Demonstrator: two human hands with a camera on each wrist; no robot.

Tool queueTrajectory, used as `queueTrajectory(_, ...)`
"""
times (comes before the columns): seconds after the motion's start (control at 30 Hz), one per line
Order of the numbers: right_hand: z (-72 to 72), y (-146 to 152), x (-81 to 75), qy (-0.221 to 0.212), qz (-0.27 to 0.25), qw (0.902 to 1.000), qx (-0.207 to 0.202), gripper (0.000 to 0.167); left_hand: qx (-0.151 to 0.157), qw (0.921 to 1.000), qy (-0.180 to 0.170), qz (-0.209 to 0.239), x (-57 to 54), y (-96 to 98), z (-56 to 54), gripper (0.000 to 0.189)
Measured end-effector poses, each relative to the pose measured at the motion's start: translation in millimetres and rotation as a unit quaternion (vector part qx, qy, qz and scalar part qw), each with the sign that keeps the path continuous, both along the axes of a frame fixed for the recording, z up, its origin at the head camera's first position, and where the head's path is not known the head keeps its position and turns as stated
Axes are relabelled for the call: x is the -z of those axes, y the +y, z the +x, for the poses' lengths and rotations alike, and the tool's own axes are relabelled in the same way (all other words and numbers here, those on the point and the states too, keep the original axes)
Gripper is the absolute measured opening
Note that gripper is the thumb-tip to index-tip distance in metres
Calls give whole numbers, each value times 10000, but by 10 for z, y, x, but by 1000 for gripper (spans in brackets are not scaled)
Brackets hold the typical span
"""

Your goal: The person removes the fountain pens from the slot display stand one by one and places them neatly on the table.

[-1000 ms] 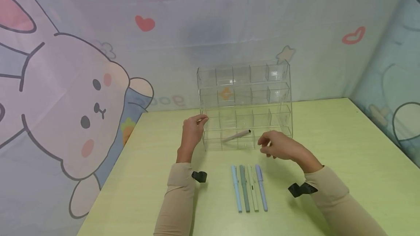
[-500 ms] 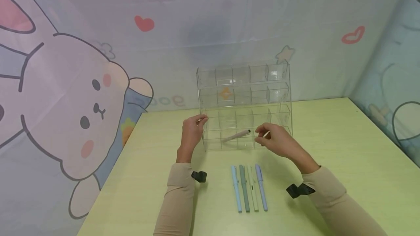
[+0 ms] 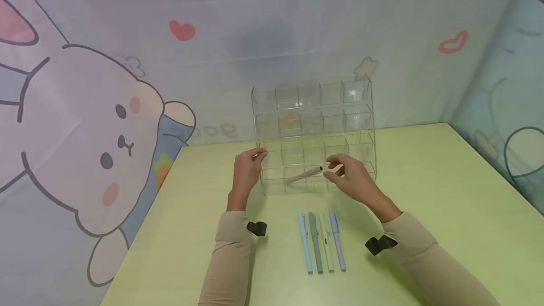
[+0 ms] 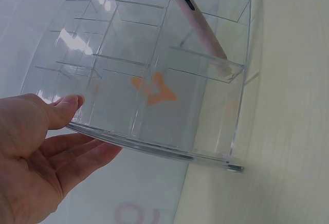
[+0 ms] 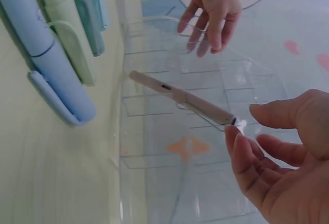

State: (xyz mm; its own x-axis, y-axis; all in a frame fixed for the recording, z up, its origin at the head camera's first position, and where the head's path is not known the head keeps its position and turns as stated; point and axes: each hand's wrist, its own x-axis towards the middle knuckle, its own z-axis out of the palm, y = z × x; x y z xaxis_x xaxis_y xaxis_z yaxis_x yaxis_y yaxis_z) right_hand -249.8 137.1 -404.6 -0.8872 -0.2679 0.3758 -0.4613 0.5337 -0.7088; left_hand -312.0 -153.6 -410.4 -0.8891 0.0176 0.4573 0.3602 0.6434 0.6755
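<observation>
A clear, tiered display rack (image 3: 314, 148) with several rows of compartments stands on the table. At its left side edge, my left hand (image 4: 43, 147) grips the panel between thumb and fingers. A pale pink capped pen (image 3: 305, 174) leans diagonally in the bottom row, its lower end in the second compartment from the left and its cap end up to the right. My right hand (image 3: 350, 177) is beside that cap end, thumb and forefinger apart, with a fingertip right at the tip of the cap (image 5: 221, 116). Nothing is held in it.
In front of the rack, a light blue pen (image 3: 305, 244), a dark green pen (image 3: 316, 244), a pale green pen (image 3: 327, 244) and a lavender pen (image 3: 337, 242) lie side by side on the yellow-green table (image 3: 191, 259). A printed cloth backdrop (image 3: 238, 22) hangs behind.
My right hand has moved left and slightly up to the pink pen's cap end. My left hand keeps its grip on the rack. The whole head view has shifted slightly.
</observation>
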Motion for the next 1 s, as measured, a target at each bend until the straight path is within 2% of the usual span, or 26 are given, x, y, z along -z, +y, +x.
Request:
queueTrajectory(0.3, -77, -104, 130, 186, -257, 9993, 197, 49, 83, 9999, -8, 74, 12, -2, -14, 21)
queueTrajectory(0.53, -128, -167, 207, -4, -304, 9995, 118, 53, 75, 9999, 24, 79, 7, -15, -3, 21)
queueTrajectory(1.0, -191, -308, 253, -354, -549, 9977, -174, 54, 81, 9999, 81, 16, 3, -16, -1, 21)
